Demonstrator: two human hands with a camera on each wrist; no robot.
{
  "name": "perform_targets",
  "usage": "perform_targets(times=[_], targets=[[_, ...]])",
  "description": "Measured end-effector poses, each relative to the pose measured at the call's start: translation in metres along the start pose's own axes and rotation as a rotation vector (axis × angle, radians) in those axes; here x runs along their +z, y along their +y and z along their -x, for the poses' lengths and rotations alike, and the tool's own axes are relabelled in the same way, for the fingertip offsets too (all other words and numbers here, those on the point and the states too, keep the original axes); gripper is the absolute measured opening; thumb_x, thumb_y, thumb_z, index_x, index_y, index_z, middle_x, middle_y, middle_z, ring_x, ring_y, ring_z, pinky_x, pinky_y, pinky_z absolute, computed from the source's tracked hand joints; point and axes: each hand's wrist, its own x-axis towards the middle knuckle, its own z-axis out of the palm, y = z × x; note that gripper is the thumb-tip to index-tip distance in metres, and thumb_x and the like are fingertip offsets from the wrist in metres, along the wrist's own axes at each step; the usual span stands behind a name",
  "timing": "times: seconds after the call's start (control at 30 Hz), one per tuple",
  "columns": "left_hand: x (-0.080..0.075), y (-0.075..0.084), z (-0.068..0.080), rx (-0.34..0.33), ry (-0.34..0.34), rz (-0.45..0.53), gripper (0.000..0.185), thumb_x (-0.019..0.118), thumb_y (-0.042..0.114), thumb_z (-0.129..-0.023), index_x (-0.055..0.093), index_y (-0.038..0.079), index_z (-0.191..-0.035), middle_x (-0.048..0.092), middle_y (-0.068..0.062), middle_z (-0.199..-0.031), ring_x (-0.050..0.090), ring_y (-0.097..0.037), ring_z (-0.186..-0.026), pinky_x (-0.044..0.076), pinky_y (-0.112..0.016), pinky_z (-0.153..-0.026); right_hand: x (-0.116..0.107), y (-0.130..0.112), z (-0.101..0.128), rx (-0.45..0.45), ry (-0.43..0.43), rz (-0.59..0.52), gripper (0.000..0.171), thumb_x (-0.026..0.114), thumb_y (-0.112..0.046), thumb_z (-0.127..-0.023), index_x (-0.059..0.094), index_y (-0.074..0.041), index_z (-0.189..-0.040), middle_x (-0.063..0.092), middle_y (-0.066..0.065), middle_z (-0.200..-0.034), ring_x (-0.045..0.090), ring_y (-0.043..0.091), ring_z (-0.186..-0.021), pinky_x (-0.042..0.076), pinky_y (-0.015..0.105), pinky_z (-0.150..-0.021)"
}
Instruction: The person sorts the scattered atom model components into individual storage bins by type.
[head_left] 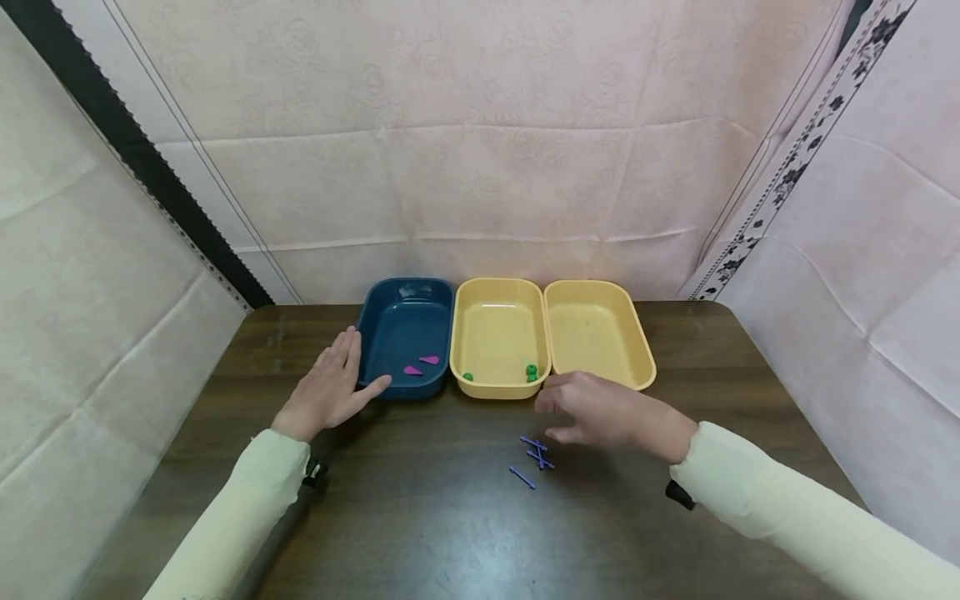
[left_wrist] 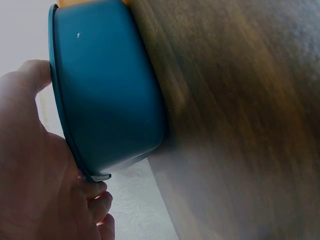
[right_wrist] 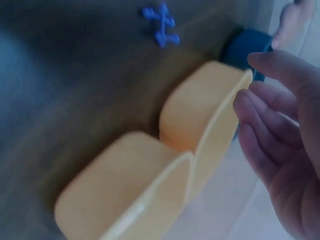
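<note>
Empty grips over dark wooden table (head_left: 450, 517)

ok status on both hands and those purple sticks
Left hand open against blue plastic tray. Right hand open, empty, above purple sticks on the table. Nothing in the way.

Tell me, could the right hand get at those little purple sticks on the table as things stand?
Probably yes. The right hand hovers empty just above and beside the purple sticks, which lie loose on the bare table with nothing over them.
</note>
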Motion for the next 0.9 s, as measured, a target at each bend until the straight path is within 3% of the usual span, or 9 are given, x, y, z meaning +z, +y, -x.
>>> perform_targets(times=[0.13, 0.43, 0.7, 0.9], targets=[[0.001, 0.000, 0.000, -0.001, 0.002, -0.003, 0.110, 0.036, 0.077, -0.101, 0.003, -0.004, -0.167, 0.002, -0.025, -0.177, 0.008, -0.048, -0.164, 0.014, -0.062, -0.132, 0.012, -0.008, 0.006, -0.012, 0.012, -0.008, 0.013, 0.083, -0.014, -0.090, 0.076, -0.008, -0.099, 0.074, 0.003, -0.095, 0.071, 0.011, -0.085, 0.060, 0.024, -0.073], [0.001, 0.000, -0.001, -0.005, 0.002, -0.005, 0.111, 0.035, 0.078, -0.101, 0.002, -0.004, -0.167, 0.002, -0.025, -0.177, 0.008, -0.049, -0.163, 0.015, -0.062, -0.132, 0.044, -0.028, 0.013, 0.050, -0.010, -0.096, 0.008, 0.082, -0.013, -0.090, 0.075, -0.009, -0.091, 0.070, 0.000, -0.085, 0.060, 0.001, -0.073, 0.051, 0.015, -0.063], [-0.001, 0.002, 0.001, 0.000, -0.004, 0.004, 0.110, 0.036, 0.077, -0.101, 0.003, -0.004, -0.167, 0.002, -0.024, -0.177, 0.008, -0.049, -0.164, 0.015, -0.062, -0.132, 0.072, -0.044, 0.017, 0.137, 0.064, -0.021, 0.019, 0.083, -0.021, -0.090, 0.069, -0.017, -0.079, 0.060, -0.007, -0.076, 0.045, -0.004, -0.065, 0.041, 0.015, -0.054], [-0.001, 0.002, 0.002, -0.003, -0.004, 0.002, 0.109, 0.036, 0.077, -0.102, 0.004, -0.004, -0.167, 0.002, -0.024, -0.177, 0.008, -0.049, -0.163, 0.015, -0.062, -0.132, 0.087, -0.048, 0.016, 0.199, 0.091, 0.013, 0.019, 0.084, -0.021, -0.089, 0.068, -0.016, -0.078, 0.060, -0.009, -0.074, 0.044, -0.004, -0.061, 0.042, 0.017, -0.051]])
